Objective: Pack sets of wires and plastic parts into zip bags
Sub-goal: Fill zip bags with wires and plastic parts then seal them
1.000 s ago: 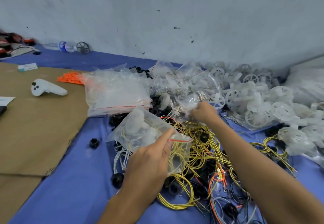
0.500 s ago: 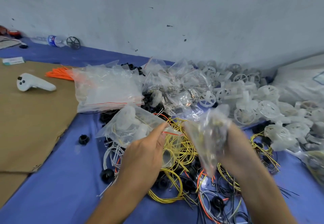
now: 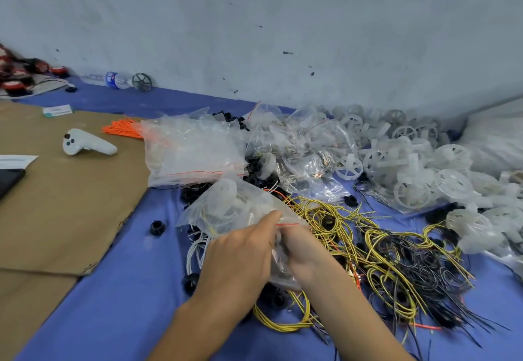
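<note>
My left hand (image 3: 240,259) grips the red-striped mouth of a clear zip bag (image 3: 226,208) that holds white plastic parts and thin wires. My right hand (image 3: 304,250) is pressed against the bag's mouth beside the left hand, gripping a small clear packet (image 3: 278,264) between the two hands. How far the packet is inside the bag is hidden. Under both hands lies a tangle of yellow and black wires (image 3: 382,250). A heap of white plastic wheel parts (image 3: 407,168) sits at the right.
A stack of empty zip bags (image 3: 192,151) lies behind the held bag, with small filled packets (image 3: 302,145) beside it. Brown cardboard (image 3: 56,205) at the left carries a white controller (image 3: 85,142) and orange wires (image 3: 121,128). Black round parts (image 3: 157,226) are scattered on the blue cloth.
My right hand picked a small packet from the pile behind, carried it back toward me and brought it to the mouth of the bag held by my left hand.
</note>
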Available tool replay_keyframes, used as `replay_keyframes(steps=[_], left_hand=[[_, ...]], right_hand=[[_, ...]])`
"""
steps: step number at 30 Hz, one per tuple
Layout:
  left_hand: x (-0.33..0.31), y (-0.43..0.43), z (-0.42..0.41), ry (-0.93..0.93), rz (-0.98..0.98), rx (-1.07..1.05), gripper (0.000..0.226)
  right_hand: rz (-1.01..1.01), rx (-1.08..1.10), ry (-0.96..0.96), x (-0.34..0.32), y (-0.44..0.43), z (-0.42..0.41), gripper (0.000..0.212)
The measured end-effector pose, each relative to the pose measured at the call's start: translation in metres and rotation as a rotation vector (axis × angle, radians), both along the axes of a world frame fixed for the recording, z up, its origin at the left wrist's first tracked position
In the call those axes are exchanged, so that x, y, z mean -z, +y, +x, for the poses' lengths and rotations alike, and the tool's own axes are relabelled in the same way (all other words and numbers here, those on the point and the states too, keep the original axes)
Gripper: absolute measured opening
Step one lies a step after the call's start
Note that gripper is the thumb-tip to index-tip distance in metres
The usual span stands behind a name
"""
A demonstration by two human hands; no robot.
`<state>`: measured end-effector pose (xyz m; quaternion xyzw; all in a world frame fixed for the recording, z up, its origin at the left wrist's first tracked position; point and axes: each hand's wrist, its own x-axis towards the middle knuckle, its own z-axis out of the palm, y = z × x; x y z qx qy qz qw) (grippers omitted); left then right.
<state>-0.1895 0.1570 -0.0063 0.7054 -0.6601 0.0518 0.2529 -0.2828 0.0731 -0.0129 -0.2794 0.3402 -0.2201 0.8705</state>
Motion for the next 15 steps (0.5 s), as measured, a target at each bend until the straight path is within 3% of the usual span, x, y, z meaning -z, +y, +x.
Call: replay_keyframes(steps=[2,5,9,11,13,15], left_hand=[[0.000,0.000,0.008,0.062,0.045,0.003,0.049],[0.004,0.002,0.017,0.073,0.079,0.005,0.049],[-0.001,0.011,0.025,0.057,0.087,0.043,0.041],[-0.004,0.012,0.027,0.048,0.085,0.046,0.041],[-0.005,0.010,0.021,0.098,0.059,0.042,0.043],[-0.011,0.007,0.016,0.158,0.029,0.019,0.043]], right_hand=[[0.021,0.012,-0.054,-0.005,-0.003,0.005,0.023],[0.077,0.010,-0.240,-0.006,-0.005,0.002,0.050],[0.140,-0.026,-0.417,0.007,0.009,-0.022,0.037],[0.001,0.122,-0.216,0.011,0.009,-0.013,0.022],[-0.042,0.200,-0.202,0.007,0.008,0.002,0.046],[0.012,0.273,-0.177,-0.009,0.014,0.020,0.049]])
